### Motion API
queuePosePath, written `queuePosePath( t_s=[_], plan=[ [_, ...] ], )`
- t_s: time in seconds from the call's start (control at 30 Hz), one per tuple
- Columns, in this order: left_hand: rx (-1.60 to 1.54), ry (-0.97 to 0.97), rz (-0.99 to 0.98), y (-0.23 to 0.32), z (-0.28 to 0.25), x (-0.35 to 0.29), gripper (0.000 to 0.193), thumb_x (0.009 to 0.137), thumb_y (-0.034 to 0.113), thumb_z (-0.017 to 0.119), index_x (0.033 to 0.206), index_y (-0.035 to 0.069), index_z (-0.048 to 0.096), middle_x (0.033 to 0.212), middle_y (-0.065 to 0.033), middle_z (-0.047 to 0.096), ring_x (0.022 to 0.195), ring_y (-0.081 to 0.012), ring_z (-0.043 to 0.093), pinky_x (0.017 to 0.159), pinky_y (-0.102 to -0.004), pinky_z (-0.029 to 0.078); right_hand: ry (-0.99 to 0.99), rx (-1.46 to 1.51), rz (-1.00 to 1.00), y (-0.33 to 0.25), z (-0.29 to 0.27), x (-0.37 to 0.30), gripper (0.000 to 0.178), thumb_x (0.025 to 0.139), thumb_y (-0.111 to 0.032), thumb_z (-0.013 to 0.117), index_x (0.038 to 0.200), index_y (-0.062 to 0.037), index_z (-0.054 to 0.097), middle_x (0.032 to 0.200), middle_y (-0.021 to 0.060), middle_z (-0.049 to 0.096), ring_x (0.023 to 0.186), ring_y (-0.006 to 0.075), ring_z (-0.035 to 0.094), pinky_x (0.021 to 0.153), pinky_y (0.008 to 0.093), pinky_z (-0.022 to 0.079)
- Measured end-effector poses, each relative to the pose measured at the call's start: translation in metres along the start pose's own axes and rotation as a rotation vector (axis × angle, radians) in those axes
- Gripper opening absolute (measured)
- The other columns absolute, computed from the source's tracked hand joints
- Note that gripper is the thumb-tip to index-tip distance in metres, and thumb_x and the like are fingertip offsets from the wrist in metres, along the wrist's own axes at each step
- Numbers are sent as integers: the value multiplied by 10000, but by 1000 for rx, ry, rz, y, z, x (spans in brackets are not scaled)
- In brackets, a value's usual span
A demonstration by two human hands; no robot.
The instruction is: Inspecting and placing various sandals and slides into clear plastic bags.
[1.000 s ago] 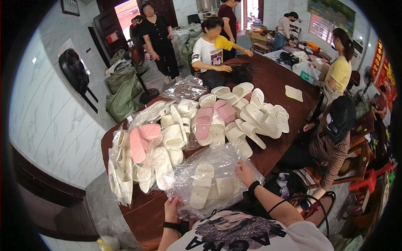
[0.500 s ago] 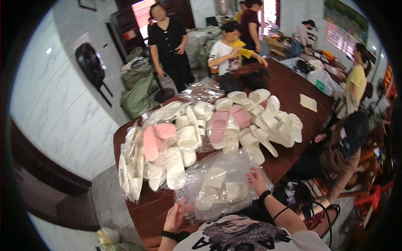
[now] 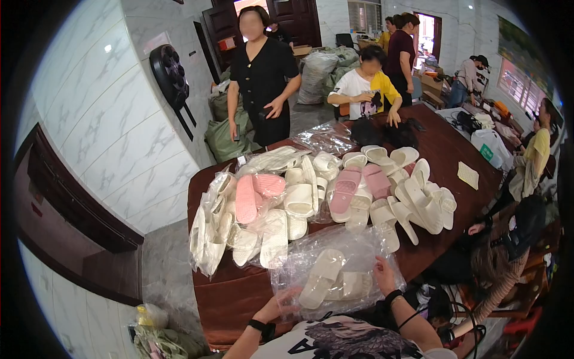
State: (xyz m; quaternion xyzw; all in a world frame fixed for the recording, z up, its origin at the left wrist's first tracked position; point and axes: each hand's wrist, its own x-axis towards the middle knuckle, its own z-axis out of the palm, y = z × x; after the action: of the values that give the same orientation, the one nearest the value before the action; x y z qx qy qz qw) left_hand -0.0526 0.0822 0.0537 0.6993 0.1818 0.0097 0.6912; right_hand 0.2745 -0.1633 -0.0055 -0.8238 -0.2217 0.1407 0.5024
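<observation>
A clear plastic bag (image 3: 302, 263) lies at the near edge of the table with a pair of cream slippers inside. One slipper (image 3: 323, 275) points away from me; the other (image 3: 353, 286) lies crosswise beside it. My left hand (image 3: 280, 304) grips the bag's lower left edge, its fingertips partly covered by the film. At the bag's right side, my right hand (image 3: 384, 276) holds the film with bent fingers. Just beyond the bag spreads a pile of cream slippers (image 3: 299, 200), several wrapped in plastic, with pink pairs (image 3: 260, 194) and dusky pink slippers (image 3: 345, 192) among them.
A brown cloth covers the table (image 3: 224, 299). Dark bundles (image 3: 366, 131) and loose clear film (image 3: 326, 137) lie at its far side, a pale sheet (image 3: 468, 175) to the right. A person in black (image 3: 263, 90) stands beyond; another (image 3: 371, 90) works at the far edge. Someone crouches at right.
The view has swung, shifting the scene right and downward. My left hand has come further over the bag's lower left edge. The person at the far edge has lowered a hand to the dark bundle.
</observation>
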Motion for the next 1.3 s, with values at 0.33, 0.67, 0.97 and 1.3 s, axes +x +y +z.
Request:
queuePosePath(
  t_s=[0.33, 0.67, 0.97, 1.3],
  plan=[
    [847, 150, 182, -32, 25, 50, 691, 807, 398, 715, 1372, 89, 464, 1383, -180, 457, 1285, -374, 419, 1080, -458, 328, -49, -91, 4, -9, 0, -3, 417, 861, -36, 605, 1271, -86, 554, 988, 112, 645, 895, 207, 635, 799, 326, 508],
    [1099, 110, 52, 25, 54, 56, 854, 745, 486, 714, 1398, 41, 387, 1301, -178, 517, 1213, -370, 463, 1026, -483, 330, 35, -380, 32, -27, -14, -23, 460, 807, -120, 660, 1242, -44, 534, 990, 154, 602, 946, 341, 579, 829, 438, 471],
    [745, 102, 303, -21, 38, 81, 841, 738, 314, 743, 1430, 50, 343, 1385, -221, 443, 1294, -426, 373, 1106, -463, 281, -51, -484, -122, -6, -13, -29, 380, 820, -97, 625, 1197, -68, 584, 884, 156, 568, 796, 320, 578, 732, 425, 471],
    [717, 103, 40, -24, 40, 111, 753, 860, 388, 647, 1453, 72, 308, 1363, -252, 459, 1242, -414, 446, 1062, -473, 339, -62, -389, -139, -5, -3, -16, 391, 825, -45, 574, 1215, -73, 591, 873, 160, 561, 787, 310, 571, 706, 402, 468]
  ],
)
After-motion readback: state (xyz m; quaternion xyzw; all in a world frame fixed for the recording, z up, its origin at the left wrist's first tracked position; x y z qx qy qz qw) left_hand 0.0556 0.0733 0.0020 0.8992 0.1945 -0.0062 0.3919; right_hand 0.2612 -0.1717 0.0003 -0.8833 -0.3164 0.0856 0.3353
